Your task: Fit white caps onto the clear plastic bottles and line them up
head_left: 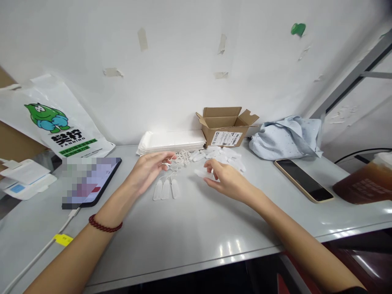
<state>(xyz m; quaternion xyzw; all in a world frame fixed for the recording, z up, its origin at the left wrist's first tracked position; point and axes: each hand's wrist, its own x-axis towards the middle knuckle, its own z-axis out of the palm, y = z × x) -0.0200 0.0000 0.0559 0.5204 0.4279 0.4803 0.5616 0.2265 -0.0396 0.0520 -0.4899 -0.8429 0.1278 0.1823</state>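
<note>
Right hand: I have the right hand (228, 177) with thumb and fingers closed around one white sleeve (200, 173), just above mid-desk (183, 237).
Left hand: the left hand (145, 169) curls at the near-left edge of the cords (183, 157); a bit of white shows at its fingertips, but I can't tell whether it's pinched.
Done: three corded sleeves (165, 190) lie side by side, near and right of the left hand, cords trailing to the far side. I'd call those finished.
Left over: a heap of loose sleeves (226, 154) sits beyond the right hand, beside the tangled cords. Early going, I'd judge; far more waits than is done.
Box: the box (225, 130) stands open at the far side, flaps up; I can't see its floor.
Cup: brown drink in the cup (364, 183), far right.
Bag: the printed bag (61, 118) stands far left, contents hidden from me.
</note>
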